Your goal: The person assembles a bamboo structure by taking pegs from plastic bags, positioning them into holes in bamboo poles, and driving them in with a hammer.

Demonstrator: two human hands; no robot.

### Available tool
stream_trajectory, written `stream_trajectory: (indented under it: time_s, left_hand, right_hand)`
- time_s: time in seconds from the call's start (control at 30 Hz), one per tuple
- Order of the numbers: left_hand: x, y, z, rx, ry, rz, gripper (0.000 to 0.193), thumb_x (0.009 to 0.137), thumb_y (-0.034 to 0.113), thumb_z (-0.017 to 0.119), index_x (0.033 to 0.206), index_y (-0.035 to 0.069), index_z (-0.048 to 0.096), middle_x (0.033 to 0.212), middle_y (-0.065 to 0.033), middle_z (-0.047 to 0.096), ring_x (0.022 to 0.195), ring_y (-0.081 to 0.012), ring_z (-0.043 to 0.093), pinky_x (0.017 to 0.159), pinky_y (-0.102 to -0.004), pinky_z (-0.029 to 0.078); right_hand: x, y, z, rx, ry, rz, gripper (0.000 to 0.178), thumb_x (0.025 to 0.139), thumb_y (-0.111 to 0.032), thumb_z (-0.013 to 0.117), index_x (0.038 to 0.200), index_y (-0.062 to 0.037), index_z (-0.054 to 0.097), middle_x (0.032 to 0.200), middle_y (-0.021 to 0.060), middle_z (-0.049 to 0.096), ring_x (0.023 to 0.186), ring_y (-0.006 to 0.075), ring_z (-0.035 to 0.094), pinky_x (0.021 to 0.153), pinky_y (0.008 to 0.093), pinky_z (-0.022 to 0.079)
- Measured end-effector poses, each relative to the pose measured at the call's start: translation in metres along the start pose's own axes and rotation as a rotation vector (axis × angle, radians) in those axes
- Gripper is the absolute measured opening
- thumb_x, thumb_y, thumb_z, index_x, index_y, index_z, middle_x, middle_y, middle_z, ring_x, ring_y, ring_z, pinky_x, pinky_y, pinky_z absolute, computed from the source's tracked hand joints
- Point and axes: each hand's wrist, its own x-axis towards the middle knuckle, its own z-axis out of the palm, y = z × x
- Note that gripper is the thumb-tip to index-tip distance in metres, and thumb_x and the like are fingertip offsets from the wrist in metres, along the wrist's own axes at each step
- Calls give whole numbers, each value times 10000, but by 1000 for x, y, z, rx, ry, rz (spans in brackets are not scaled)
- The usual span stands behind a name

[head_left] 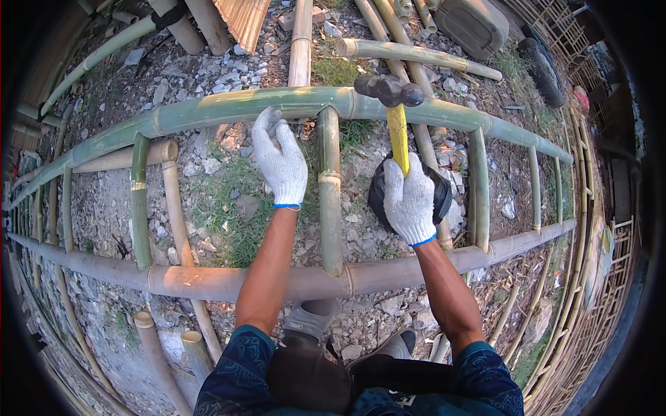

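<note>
A bamboo ladder lies across the view, with a green far rail (229,109), a browner near rail (298,283) and several rungs between them. In a white knit glove, my right hand (409,201) is wrapped round the yellow handle of a hammer (397,139). Its dark metal head overlaps the far rail, just right of the middle rung (329,187); whether they touch I cannot tell. My left hand (282,163), gloved alike, is left of that rung. Its fingers are apart and slightly bent, with the tips at the far rail and nothing held.
Behind my right hand sits a black plastic bag or container (378,194), partly hidden. Loose bamboo poles (416,55) lie beyond the ladder on stony ground. A jerrycan-like container (474,26) stands at the far right. My shoes (392,347) are on the near side.
</note>
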Motion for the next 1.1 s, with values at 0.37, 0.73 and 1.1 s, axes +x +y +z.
stream_trajectory:
  time_s: [0.37,0.73,1.1]
  left_hand:
    - [-71,65,67,140,-1134,298,199,976,202,652,1081,63,748,1084,-141,766,968,-340,732,860,-427,571]
    - [-141,-12,148,643,-1098,452,141,915,130,637,982,66,744,1025,-205,708,959,-375,735,800,-471,612]
    - [-154,-21,131,599,-958,383,205,896,92,642,1084,108,723,1021,-155,702,967,-355,708,835,-468,570]
  right_hand:
    - [-71,48,-146,60,-4,242,274,1077,-271,565,1081,-4,627,699,116,602,599,247,613,599,399,491]
    - [-129,60,-183,194,54,502,299,1057,-316,612,1052,-17,625,641,38,571,565,141,597,551,344,476]
    - [-94,48,-153,-66,39,78,249,1052,-291,620,1080,-43,619,696,150,645,607,319,685,583,414,514]
